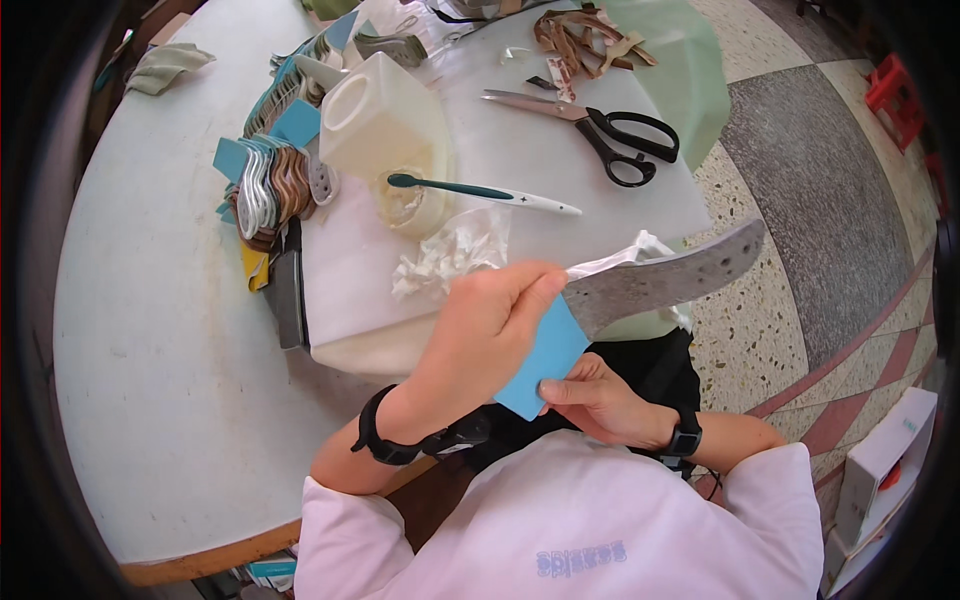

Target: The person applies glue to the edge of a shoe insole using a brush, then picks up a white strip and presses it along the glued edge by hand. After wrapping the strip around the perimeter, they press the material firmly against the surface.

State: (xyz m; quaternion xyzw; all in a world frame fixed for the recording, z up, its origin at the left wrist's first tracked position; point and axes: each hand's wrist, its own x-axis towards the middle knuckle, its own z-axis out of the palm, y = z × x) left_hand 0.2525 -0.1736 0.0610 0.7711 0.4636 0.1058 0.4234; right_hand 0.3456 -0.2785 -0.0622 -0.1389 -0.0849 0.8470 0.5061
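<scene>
A grey curved strip (670,280) with small holes, joined to or overlapping a light-blue flat piece (548,358), is held up before my chest. My left hand (492,325) pinches the piece's upper edge near where blue meets grey, thumb on top. At the blue piece's lower corner, my right hand (603,400) grips with its thumb on the face and its fingers behind. Beyond my hands, a green-and-white toothbrush (485,191) lies across the opening of a cut translucent plastic jug (375,125). Crumpled white scraps (460,252) lie beside it.
Black-handled scissors (610,135) lie on the white work surface (500,120), near brown strips (575,45). Stacked curved pieces (275,195) with blue ends stand left of the jug. A pale cloth piece (170,68) is at far left. Right, a red stool (893,100) and white box (885,465) stand on the floor.
</scene>
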